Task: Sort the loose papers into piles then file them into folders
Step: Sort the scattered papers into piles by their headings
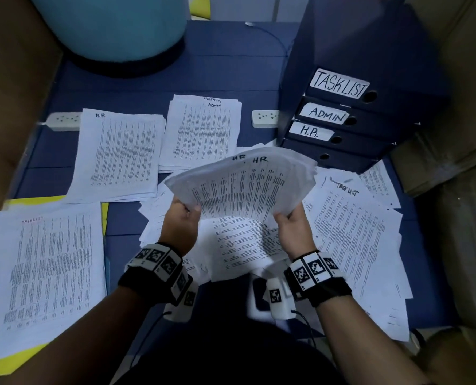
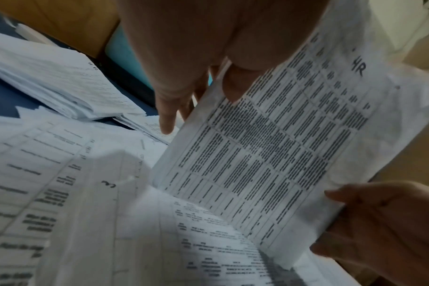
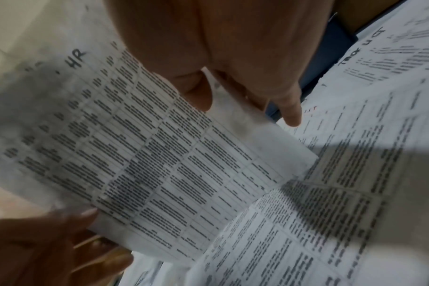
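Observation:
Both hands hold up a fanned bundle of printed sheets marked HR above the blue floor. My left hand pinches its lower left edge, thumb on top. At the lower right edge my right hand pinches it the same way. Sorted piles lie flat: HR, ADMIN and TASKLIST, the last on a yellow folder. Loose unsorted sheets spread under and to the right of the hands. Blue binders labelled TASKLIST, ADMIN and H.R. are stacked at the right.
A large teal container stands at the back left. Two white power strips lie behind the piles, with a cable running back. Brown cardboard walls close in on the left and right.

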Motion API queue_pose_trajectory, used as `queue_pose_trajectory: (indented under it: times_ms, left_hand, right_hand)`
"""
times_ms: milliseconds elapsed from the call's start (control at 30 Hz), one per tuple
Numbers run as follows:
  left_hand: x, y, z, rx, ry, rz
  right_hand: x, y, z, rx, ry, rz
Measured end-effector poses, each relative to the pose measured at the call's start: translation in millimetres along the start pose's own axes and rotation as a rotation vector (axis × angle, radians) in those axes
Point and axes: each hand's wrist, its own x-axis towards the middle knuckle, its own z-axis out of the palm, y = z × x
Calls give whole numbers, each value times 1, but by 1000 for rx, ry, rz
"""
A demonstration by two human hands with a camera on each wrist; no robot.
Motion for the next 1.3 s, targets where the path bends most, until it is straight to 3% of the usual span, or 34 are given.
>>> queue_pose_trajectory:
  times_ms: [100,200,400,567,633,933,1133,1300]
  left_hand:
    - [2,-8,-5,102,-28,-36]
    - [3,-4,-20,33,50,-41]
    - [9,-30,-67,-36,89,-100]
    - [20,-73,-114,8,188,-213]
    - [28,-95,-133,3,210,-285]
    - [48,-138,-210,-374,259,-454]
    - [49,-161,-237,-342,208,-449]
    - [46,-165,-231,-278,162,-409]
  right_hand:
    - [-5,-5,4,2,38,-18]
    - [-9,-21,5,102,26,-58]
    - [-5,-41,39,128,-94,-78]
    - [-20,-35,100,-100,-349,63]
    - [-25,-35,128,-132,-376,71]
    - [34,-78,253,-148,-198,80]
    - [95,-86,323,-274,-140,187]
    - [100,-87,328,-396,-178,194]
